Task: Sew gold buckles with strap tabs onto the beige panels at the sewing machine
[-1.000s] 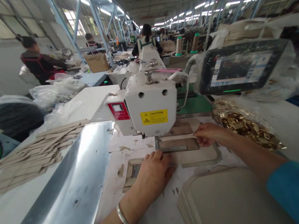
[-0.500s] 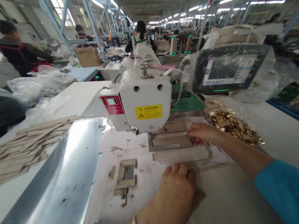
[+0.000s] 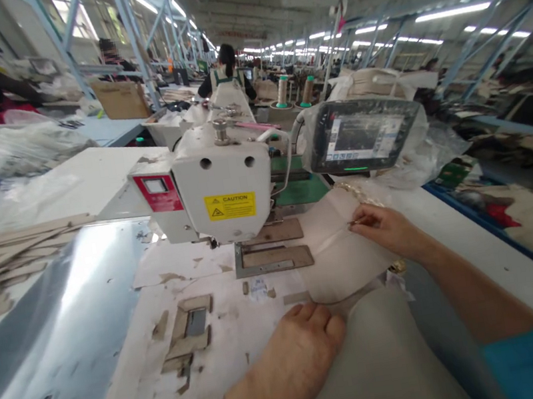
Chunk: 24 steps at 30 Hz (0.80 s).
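Both hands grip beige panels (one each).

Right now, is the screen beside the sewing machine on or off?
On: the screen is lit, with pale panels and blue icons visible.

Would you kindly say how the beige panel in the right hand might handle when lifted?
The beige panel is probably flexible, as it seems to bow near the right hand. It looks thin, so likely light for its size.
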Each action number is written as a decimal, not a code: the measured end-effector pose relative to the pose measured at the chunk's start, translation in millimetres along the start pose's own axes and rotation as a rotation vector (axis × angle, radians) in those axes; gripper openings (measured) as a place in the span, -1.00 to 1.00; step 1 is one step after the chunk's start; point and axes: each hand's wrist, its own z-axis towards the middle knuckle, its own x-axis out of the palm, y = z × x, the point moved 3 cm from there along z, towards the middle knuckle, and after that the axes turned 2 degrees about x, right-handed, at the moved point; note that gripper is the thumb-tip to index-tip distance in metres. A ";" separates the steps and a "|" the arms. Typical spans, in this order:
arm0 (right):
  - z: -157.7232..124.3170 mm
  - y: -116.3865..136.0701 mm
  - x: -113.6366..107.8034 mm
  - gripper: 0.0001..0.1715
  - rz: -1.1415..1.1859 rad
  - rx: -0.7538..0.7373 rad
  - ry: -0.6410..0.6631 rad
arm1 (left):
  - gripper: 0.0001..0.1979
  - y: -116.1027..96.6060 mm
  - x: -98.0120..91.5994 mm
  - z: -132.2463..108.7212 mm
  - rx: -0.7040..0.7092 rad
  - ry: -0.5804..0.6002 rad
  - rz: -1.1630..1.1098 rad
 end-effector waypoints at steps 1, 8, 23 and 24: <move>-7.1 -4.3 -2.6 -0.83 0.049 0.019 0.010 | -0.96 -0.1 1.8 -0.4 0.024 -0.005 0.018; -46.0 -34.4 -19.1 -0.70 0.246 0.189 -0.011 | -0.94 0.8 3.3 -1.7 0.077 0.000 0.062; -101.9 -40.7 -91.4 -0.35 0.383 0.484 -0.062 | -0.84 6.3 5.1 -1.8 0.118 -0.050 0.030; -114.4 -46.2 -109.1 -0.33 0.313 0.522 -0.096 | -0.83 6.2 4.1 -2.8 0.121 -0.058 0.033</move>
